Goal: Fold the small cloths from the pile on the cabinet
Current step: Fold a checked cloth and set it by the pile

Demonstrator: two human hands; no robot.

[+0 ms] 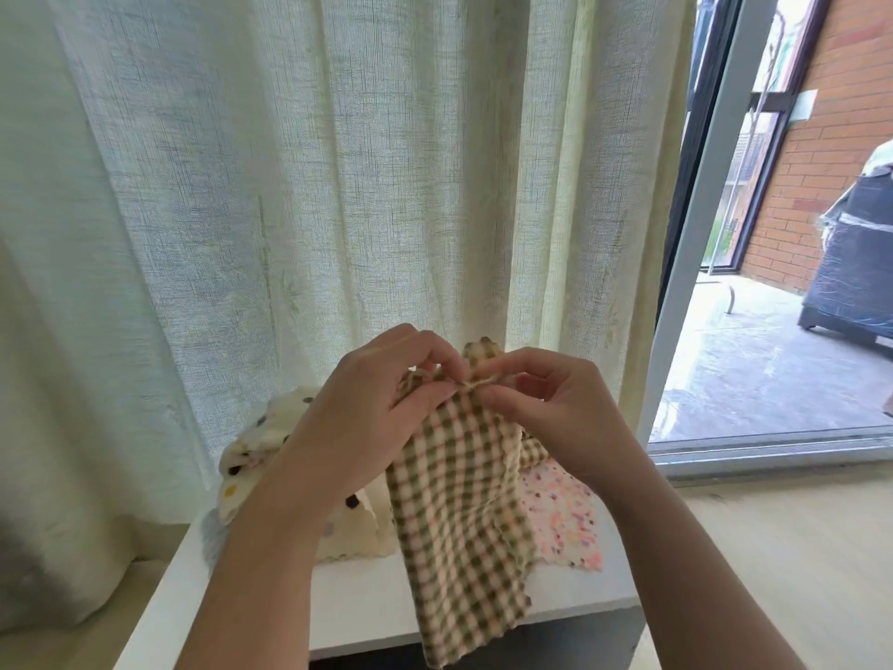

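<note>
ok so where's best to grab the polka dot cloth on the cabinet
I'd pinch the polka dot cloth at its scalloped front edge, coming from the front. That edge lies flat and exposed on the cabinet, while the rest is bunched against the curtain. The left hand and right hand hold the checked cloth.

From my feed the checked cloth (459,515) looks like soft, waffly woven fabric, matt. The cabinet (367,606) under it is smooth, fairly matt white board. Curtain (338,162) behind the cabinet: coarse, sheer, slubby weave.
</note>
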